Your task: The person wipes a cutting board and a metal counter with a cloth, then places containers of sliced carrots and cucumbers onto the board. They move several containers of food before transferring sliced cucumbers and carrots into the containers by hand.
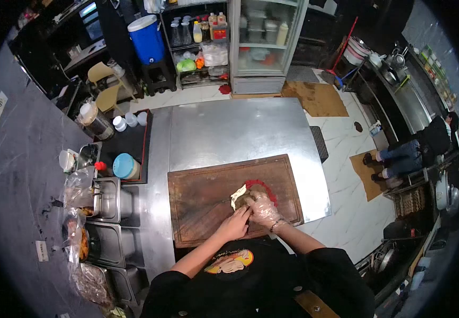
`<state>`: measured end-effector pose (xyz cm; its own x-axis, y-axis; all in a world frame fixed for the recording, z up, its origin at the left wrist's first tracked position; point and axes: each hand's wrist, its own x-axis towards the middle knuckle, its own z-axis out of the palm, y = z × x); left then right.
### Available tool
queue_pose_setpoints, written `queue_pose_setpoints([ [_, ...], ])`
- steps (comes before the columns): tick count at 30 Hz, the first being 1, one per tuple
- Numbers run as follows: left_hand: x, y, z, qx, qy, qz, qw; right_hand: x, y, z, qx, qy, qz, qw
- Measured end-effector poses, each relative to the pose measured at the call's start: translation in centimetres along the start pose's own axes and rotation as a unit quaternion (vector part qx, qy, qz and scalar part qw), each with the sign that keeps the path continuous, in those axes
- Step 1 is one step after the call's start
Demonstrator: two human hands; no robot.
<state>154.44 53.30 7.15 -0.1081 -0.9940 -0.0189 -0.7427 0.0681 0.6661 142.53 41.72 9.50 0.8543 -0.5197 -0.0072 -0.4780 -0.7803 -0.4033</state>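
Note:
On the brown wooden cutting board (208,204) lies a flat, brownish piece of food (246,201) with a pale, cream-coloured strip (236,197) along its left side. A round red-edged thing (273,196) shows just behind it. My right hand (265,211), in a clear plastic glove, has its fingers curled over the brown piece from the right. From the left, my bare left hand (233,226) reaches in, fingers together at the near edge of the same piece. Both sets of fingertips meet there and partly hide it.
The board rests on a steel table (224,127). To the left stand metal pans (114,199), plastic bags and a blue-lidded tub (126,166) on a black tray (121,140). A glass-door fridge (261,47) is across the table. A person (425,143) stands at the right-hand counter.

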Motion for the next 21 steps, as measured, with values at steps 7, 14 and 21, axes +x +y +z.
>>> queue_pose_setpoints([
  [7,0.5,-0.7,0.8,-0.387,0.073,-0.134,0.909,0.3,3.6,1.5,0.122,-0.020,-0.124,0.984],
  [14,-4.0,-1.6,-2.5,-0.315,0.303,-0.233,0.869,1.4,2.2,-1.9,-0.092,-0.140,-0.195,0.967],
  [21,-13.2,-5.8,-4.1,-0.031,0.523,-0.397,0.754,6.6,7.9,-4.4,0.108,0.170,0.162,0.966],
])
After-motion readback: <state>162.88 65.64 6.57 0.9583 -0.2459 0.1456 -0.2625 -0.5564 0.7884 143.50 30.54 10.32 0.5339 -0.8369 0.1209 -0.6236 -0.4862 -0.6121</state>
